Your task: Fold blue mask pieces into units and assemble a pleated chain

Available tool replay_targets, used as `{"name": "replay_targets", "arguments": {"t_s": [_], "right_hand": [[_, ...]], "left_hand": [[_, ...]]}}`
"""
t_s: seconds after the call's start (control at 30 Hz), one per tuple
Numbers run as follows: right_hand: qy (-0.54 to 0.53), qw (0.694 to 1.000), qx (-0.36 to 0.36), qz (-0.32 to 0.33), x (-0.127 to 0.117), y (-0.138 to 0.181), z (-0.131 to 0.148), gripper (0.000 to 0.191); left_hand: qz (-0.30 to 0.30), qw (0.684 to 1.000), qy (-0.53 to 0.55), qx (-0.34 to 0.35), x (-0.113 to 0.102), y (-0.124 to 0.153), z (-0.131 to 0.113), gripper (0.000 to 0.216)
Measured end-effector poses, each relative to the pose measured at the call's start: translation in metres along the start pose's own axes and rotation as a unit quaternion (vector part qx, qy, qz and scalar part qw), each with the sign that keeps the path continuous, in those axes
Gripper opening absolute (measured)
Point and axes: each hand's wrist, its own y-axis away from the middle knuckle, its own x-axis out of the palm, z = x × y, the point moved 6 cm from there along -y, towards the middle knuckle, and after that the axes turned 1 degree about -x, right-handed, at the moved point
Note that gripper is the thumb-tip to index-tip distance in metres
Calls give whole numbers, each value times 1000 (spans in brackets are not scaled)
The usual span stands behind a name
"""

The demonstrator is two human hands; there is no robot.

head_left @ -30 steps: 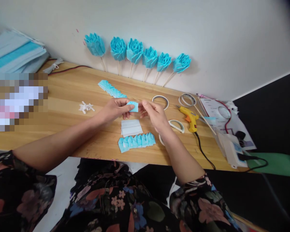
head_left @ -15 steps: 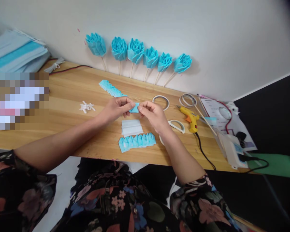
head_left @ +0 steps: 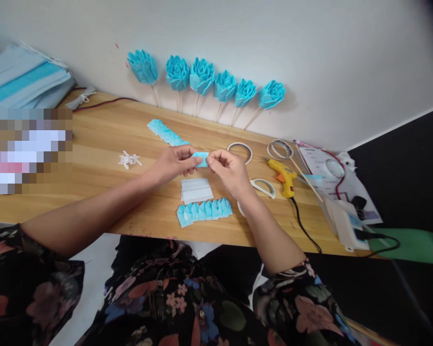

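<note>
My left hand [head_left: 173,164] and my right hand [head_left: 229,171] meet above the wooden table [head_left: 104,139], both pinching one small blue folded piece [head_left: 201,158] between thumb and fingertips. Just below the hands lies a small stack of white rectangular pieces [head_left: 196,190]. Nearer the table's front edge sits a row of blue folded pieces [head_left: 204,211]. A second row of blue folded pieces [head_left: 166,132] lies beyond my left hand.
Several blue fabric roses on sticks [head_left: 202,79] lean on the wall. Tape rolls [head_left: 240,152], white scissors [head_left: 261,187], a yellow glue gun [head_left: 283,175] and papers with cables lie to the right. White scraps [head_left: 129,159] and stacked blue masks [head_left: 21,79] are on the left.
My right fingers have closed onto the blue piece, and the piece has been shifted slightly between the two hands. The arms have stayed where they were.
</note>
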Motion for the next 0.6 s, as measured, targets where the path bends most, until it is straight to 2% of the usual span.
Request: {"name": "replay_targets", "arguments": {"t_s": [0.1,0.3,0.43,0.6], "right_hand": [[-5,1000,-2,2,0,0,-2,22],[-87,996,1,15,2,0,-3,37],[-59,998,2,21,3,0,0,40],[-14,1000,-13,9,5,3,2,33]], "left_hand": [[4,1000,-4,-4,0,0,2,17],[11,1000,-9,0,0,0,3,14],[13,1000,-14,-7,1,1,2,17],[12,1000,-18,-9,2,0,2,19]]}}
